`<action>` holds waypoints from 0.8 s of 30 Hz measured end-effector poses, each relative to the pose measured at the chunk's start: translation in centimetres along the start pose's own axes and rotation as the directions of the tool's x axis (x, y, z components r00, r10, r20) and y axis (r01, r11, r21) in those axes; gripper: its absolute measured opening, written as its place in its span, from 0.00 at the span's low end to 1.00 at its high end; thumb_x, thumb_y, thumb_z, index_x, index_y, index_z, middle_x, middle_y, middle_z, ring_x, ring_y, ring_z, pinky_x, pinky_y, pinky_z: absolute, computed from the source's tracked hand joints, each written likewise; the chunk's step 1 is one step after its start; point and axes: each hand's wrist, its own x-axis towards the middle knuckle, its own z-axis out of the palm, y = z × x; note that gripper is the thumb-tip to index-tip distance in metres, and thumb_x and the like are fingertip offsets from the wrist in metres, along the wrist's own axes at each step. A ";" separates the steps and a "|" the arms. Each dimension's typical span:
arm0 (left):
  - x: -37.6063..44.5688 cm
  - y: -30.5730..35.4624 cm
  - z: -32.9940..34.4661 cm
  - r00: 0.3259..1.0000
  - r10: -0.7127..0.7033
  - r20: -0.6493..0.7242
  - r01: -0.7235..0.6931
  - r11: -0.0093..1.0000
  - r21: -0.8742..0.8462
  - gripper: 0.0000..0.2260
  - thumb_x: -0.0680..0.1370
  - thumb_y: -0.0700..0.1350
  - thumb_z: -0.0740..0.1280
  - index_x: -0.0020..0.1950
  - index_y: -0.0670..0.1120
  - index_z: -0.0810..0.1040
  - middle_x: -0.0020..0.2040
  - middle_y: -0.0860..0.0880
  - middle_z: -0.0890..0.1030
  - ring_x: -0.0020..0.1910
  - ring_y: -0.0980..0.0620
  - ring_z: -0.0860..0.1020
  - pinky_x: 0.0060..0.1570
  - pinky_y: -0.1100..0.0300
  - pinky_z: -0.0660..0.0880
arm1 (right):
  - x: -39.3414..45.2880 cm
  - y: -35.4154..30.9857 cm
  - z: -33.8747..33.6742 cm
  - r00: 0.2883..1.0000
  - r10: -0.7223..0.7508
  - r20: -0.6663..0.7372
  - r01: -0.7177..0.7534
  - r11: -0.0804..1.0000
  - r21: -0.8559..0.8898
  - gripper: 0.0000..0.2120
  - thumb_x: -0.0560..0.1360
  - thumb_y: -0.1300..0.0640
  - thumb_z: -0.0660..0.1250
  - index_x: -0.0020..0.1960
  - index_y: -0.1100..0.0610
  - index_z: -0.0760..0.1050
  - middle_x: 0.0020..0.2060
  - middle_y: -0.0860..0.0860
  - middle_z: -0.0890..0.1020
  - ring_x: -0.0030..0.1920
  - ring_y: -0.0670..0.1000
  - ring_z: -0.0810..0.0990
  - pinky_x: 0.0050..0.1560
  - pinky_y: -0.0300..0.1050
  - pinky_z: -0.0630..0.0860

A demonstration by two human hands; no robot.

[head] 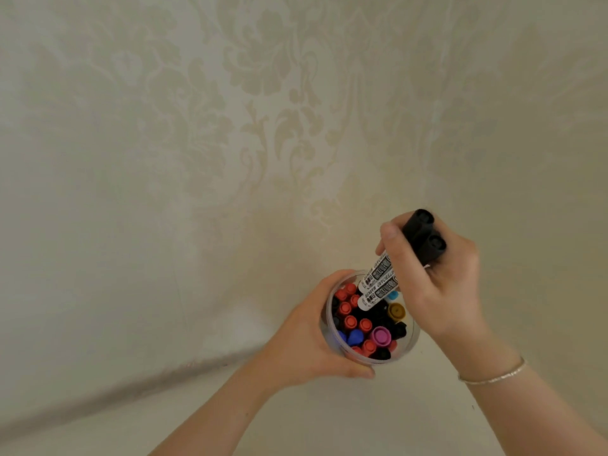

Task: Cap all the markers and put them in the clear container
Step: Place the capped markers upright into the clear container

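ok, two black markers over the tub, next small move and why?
Probably push them down and let go: the right hand holds two capped black markers with their lower ends already inside the clear container, which the left hand steadies.

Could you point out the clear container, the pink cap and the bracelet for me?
clear container (413, 340): head view, right side of its rim.
pink cap (381, 336): head view, its round top.
bracelet (493, 376): head view, band across the right wrist.
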 end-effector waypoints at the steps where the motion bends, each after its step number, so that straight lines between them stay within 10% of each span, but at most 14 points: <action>1: -0.2 0.0 0.5 1.000 0.009 -0.027 -0.008 1.000 0.015 0.47 0.59 0.38 0.83 0.71 0.56 0.64 0.66 0.60 0.74 0.66 0.58 0.74 0.65 0.52 0.73 | -0.4 -0.1 -0.2 1.000 -0.018 0.001 0.018 1.000 -0.020 0.16 0.75 0.50 0.63 0.38 0.63 0.74 0.29 0.52 0.77 0.29 0.49 0.75 0.32 0.40 0.72; 14: -4.1 0.0 4.2 0.986 0.084 -0.145 -0.062 0.987 0.151 0.48 0.58 0.52 0.83 0.71 0.61 0.60 0.67 0.60 0.71 0.67 0.58 0.72 0.64 0.52 0.73 | -4.9 -3.7 -4.9 0.993 0.043 0.108 -0.021 0.980 -0.199 0.09 0.71 0.50 0.70 0.42 0.56 0.81 0.39 0.48 0.79 0.39 0.49 0.80 0.40 0.46 0.78; 24: -4.8 0.7 4.2 0.994 0.073 -0.082 -0.063 0.991 0.117 0.49 0.59 0.46 0.83 0.72 0.54 0.58 0.66 0.61 0.69 0.66 0.59 0.72 0.62 0.53 0.75 | -8.0 -4.7 -7.0 0.961 0.082 0.264 -0.018 0.971 -0.237 0.06 0.70 0.56 0.72 0.47 0.49 0.81 0.43 0.50 0.76 0.43 0.45 0.77 0.42 0.28 0.70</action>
